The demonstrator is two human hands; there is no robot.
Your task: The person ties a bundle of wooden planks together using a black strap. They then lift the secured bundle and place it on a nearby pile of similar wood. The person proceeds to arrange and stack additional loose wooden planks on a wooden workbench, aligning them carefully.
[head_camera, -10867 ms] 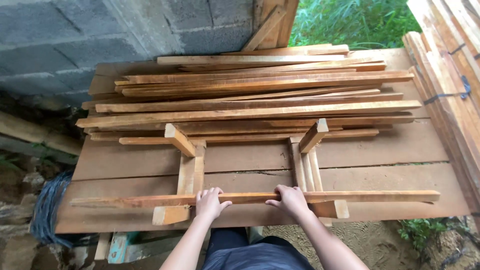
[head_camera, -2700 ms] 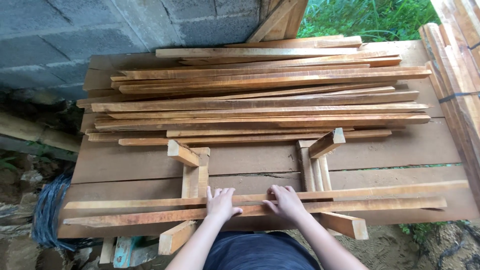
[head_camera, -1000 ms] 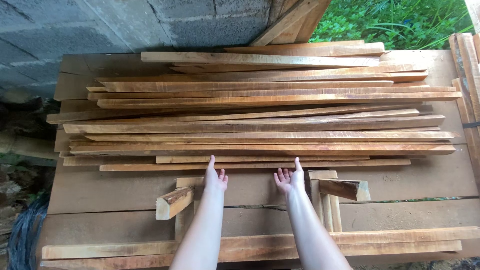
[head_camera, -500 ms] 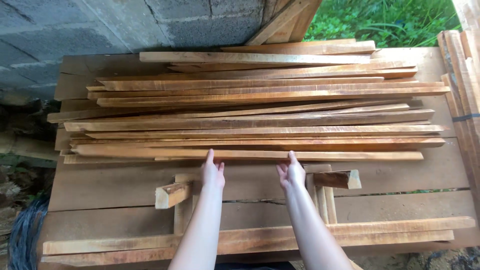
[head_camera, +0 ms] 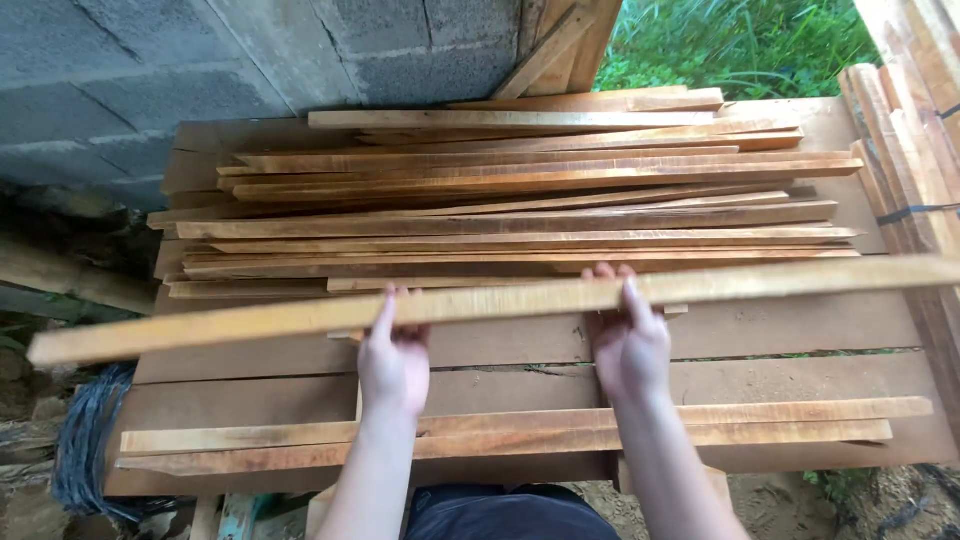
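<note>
While left hand [head_camera: 393,362] & right hand [head_camera: 630,340] are gripping a long wood strip [head_camera: 500,300] near its middle, prob. for balance, they're holding it level above the worktop [head_camera: 800,370], betw. the strip pile [head_camera: 520,200] & two nearer strips [head_camera: 520,430].

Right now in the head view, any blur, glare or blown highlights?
Head view: the long strip held by the left hand and right hand is softly motion-blurred, especially at its ends; the stacked strips behind stay sharp. Light is diffuse daylight, no hard shadows or glare; the grass is bright, slightly washed. Mild wide-angle bowing at the edges.
</note>
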